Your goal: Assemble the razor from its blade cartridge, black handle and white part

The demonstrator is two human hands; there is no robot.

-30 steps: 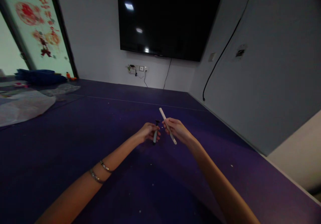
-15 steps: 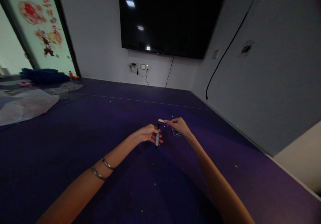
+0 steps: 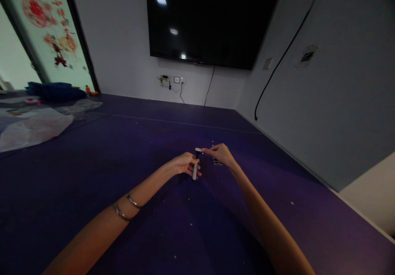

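Observation:
My left hand (image 3: 186,163) grips a razor (image 3: 195,170) with a pale grey handle and a black neck, held nearly upright. The fingers of my right hand (image 3: 219,153) pinch one end of a small white strip-shaped cover (image 3: 198,149). That cover lies across the top of the razor and appears to touch its head, which is mostly hidden beneath it. Partly behind my right hand, a small dark pack with pale markings (image 3: 217,162) rests on the purple floor (image 3: 148,143); its contents are too small to make out.
Clear plastic sheets (image 3: 40,127) and a dark blue cloth bundle (image 3: 55,92) lie at the far left. A large television (image 3: 210,24) hangs on the wall above sockets (image 3: 176,80). One black cable (image 3: 279,65) droops down the right wall. Small white bits dot the floor.
The white cover and the razor's head have come together; before, the cover sat slightly above it. The razor has shifted slightly right, and my right hand keeps its pinch.

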